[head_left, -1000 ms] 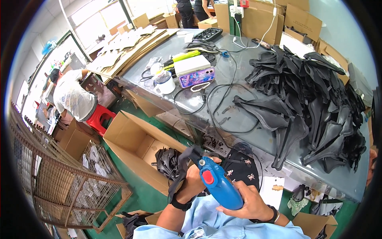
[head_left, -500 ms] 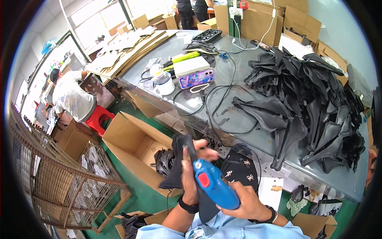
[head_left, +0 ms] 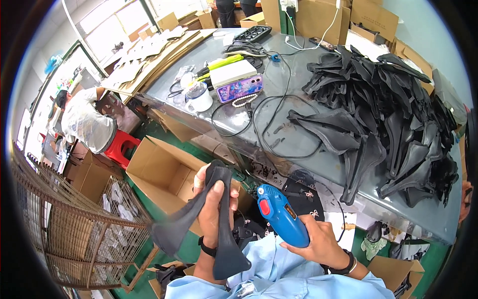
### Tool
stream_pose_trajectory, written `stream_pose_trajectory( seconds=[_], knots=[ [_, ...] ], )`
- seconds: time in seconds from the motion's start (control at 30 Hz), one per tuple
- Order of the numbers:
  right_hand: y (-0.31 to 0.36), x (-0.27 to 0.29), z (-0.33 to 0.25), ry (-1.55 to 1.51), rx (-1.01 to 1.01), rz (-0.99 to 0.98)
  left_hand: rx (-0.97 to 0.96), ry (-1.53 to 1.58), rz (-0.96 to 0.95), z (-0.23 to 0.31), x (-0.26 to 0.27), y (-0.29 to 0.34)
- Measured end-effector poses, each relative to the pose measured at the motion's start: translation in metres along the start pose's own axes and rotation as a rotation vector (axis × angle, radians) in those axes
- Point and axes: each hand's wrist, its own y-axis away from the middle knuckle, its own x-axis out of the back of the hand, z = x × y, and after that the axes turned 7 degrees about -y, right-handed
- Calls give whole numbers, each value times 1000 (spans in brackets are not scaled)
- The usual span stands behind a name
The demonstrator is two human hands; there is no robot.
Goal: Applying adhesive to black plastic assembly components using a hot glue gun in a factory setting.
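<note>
My left hand grips a black, forked moulded piece, which looks like a bicycle saddle cover. Its narrow end points up; two flared arms hang down, one blurred out to the left. The thumb presses on its front and the fingertips wrap round the far side. In my right hand is a blue handheld power tool with a red button, its head tilted up and left, apart from the black piece. What tip the tool has cannot be made out. Similar black pieces lie heaped on the table's right side.
The grey table also bears a phone in a purple case, a white mug and looping black cables. An open carton stands below its edge. Wire cages are at left; a person sits beyond.
The black piece has turned and spread into a fork, swinging left and down in my left hand. The blue tool has moved away to the right, leaving a gap.
</note>
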Motion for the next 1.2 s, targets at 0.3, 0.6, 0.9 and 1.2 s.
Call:
stream_pose_trajectory(
  seconds=[0.3,0.6,0.9,1.2],
  knots=[
    [-3,3,2,-65,-38,-25,105,-160,-155,4,3,-1],
    [-3,2,1,-83,-38,-46,127,-241,-222,7,3,1],
    [2,6,11,-93,10,-70,497,-408,-428,27,17,-13],
    [17,5,31,92,58,-106,790,-665,-490,56,12,-27]
  ],
)
